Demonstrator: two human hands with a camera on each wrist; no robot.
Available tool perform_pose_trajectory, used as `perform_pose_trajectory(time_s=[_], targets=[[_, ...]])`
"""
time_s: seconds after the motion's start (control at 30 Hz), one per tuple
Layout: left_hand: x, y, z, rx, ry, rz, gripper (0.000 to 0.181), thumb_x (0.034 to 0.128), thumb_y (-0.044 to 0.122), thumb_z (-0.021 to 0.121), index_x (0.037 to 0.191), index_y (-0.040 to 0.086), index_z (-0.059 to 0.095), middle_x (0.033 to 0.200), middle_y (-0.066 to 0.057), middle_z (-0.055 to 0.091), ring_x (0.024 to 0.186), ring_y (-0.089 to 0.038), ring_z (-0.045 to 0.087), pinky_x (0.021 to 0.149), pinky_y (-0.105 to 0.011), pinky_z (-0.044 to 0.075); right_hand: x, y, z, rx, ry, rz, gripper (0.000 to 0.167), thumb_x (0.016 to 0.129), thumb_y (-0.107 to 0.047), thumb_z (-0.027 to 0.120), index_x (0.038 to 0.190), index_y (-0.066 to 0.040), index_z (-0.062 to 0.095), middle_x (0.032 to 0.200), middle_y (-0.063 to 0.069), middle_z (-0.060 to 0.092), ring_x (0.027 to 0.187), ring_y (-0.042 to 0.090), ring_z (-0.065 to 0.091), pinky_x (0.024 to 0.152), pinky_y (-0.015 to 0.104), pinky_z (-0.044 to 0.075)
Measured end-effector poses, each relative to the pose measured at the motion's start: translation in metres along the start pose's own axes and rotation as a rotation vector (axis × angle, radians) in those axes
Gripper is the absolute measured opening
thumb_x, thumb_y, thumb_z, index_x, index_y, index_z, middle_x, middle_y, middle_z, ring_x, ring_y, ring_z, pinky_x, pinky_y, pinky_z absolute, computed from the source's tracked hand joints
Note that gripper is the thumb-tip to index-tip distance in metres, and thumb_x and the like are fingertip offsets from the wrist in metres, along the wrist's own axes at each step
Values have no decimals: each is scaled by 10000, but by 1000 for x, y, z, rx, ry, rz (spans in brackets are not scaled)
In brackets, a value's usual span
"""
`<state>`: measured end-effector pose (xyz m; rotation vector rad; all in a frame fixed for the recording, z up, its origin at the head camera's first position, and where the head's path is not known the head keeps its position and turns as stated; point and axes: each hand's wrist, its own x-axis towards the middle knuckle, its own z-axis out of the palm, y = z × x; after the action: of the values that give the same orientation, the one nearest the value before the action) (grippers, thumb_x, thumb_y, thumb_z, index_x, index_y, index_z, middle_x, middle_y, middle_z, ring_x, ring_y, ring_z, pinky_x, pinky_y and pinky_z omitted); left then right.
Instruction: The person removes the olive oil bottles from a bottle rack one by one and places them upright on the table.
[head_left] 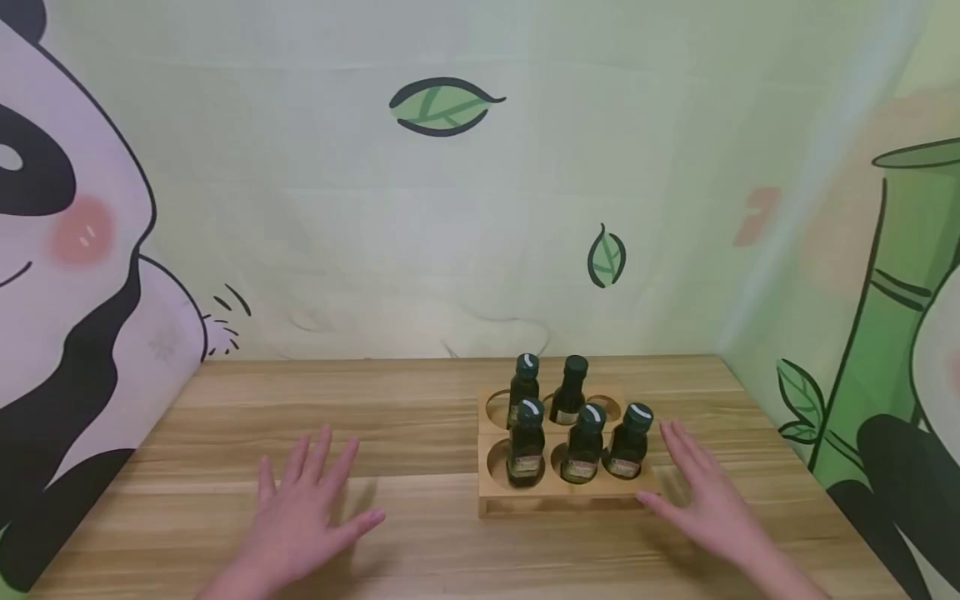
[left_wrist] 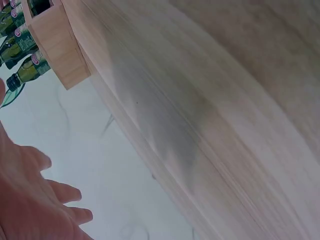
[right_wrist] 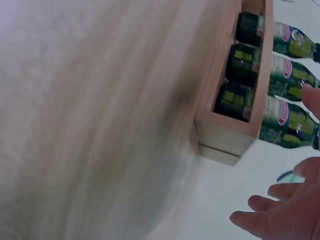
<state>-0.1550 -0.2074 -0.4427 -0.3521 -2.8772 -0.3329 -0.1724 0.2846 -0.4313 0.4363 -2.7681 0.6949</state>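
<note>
A wooden rack with two rows of round holes stands right of centre on the table in the head view. Several dark green bottles with black caps sit in its holes, among them a front-left bottle and a back bottle. My right hand is beside the rack's right end, fingers extended and thumb near its front corner; whether it touches is unclear. Labels on the bottles show in the right wrist view. To the left of the rack, my left hand hovers with fingers spread, holding nothing.
The wood-grain table runs back to a pale green cloth backdrop printed with leaves. A printed panda covers the left side, and printed bamboo the right. The rack stands toward the table's back edge.
</note>
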Motion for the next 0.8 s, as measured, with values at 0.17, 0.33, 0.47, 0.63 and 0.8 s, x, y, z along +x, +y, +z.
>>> perform_pose_trajectory(time_s=[0.17, 0.33, 0.47, 0.63, 0.8], targets=[[2, 6, -2, -31, 63, 32, 950, 845, 710, 593, 1537, 105, 355, 1583, -235, 239, 1433, -493, 170, 1050, -775, 6, -2, -3, 4, 21, 10, 28, 992, 848, -421, 769, 1580, -77, 195, 1555, 290, 251, 1332, 567, 311, 984, 753, 293], [6, 14, -1, -71, 134, 80, 942, 846, 673, 626, 1532, 87, 354, 1545, -238, 326, 1408, -477, 256, 1067, -747, 142, -4, -4, 9, 46, 26, 33, 960, 847, -408, 775, 1564, -55, 244, 1529, 297, 304, 1308, 560, 349, 969, 743, 323], [10, 20, 1, -127, 171, 114, 941, 848, 639, 653, 1529, 64, 349, 1534, -245, 340, 1400, -455, 289, 1091, -691, 197, -4, -4, 13, 54, 25, 44, 920, 854, -398, 771, 1545, -30, 286, 1517, 290, 333, 1290, 550, 386, 962, 713, 367], [15, 31, 3, -203, 200, 127, 927, 845, 591, 692, 1517, 43, 366, 1527, -240, 355, 1391, -440, 318, 1094, -662, 241, -4, -2, 17, 84, 8, 82, 878, 869, -393, 759, 1524, -4, 322, 1479, 311, 378, 1212, 514, 495, 877, 581, 518], [19, 40, 6, -238, 214, 132, 911, 847, 585, 694, 1508, 39, 383, 1526, -220, 369, 1378, -438, 348, 1081, -650, 286, -5, -1, 21, 122, 23, 91, 835, 868, -349, 769, 1507, -2, 360, 1433, 323, 430, 1078, 456, 615, 819, 529, 558]])
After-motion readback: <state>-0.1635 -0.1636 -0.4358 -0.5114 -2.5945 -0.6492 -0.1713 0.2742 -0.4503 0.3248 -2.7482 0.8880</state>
